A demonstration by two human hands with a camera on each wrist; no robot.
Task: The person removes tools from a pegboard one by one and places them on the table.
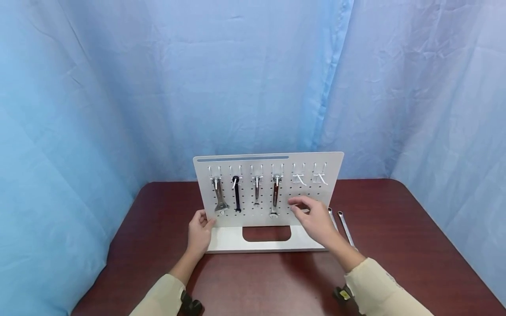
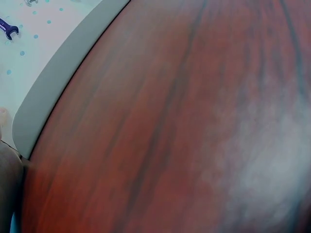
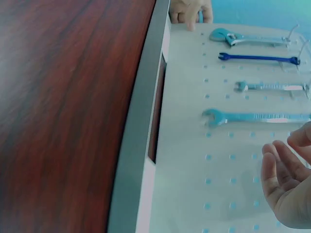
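Note:
My left hand [image 1: 199, 233] grips the lower left edge of a white pegboard stand [image 1: 316, 159], thumb on the front face. Four hooks hold tools: an adjustable wrench [image 1: 219, 195], a slim dark wrench [image 1: 237, 195], a short combination wrench [image 1: 257, 188] and a longer combination wrench [image 1: 275, 195]. Just right of the longer wrench, my right hand [image 1: 316, 219] hovers before the board, thumb and fingers bent and apart with nothing between them. In the right wrist view, that hand [image 3: 291, 179] is also bare, near the longer wrench [image 3: 257, 117].
Two bare hooks [image 1: 299, 179] stick out at the board's upper right. Behind my right hand, two more wrenches [image 1: 345, 228] lie on the dark red wooden table [image 1: 395, 245]. Blue curtains [image 1: 237, 87] hang around the table.

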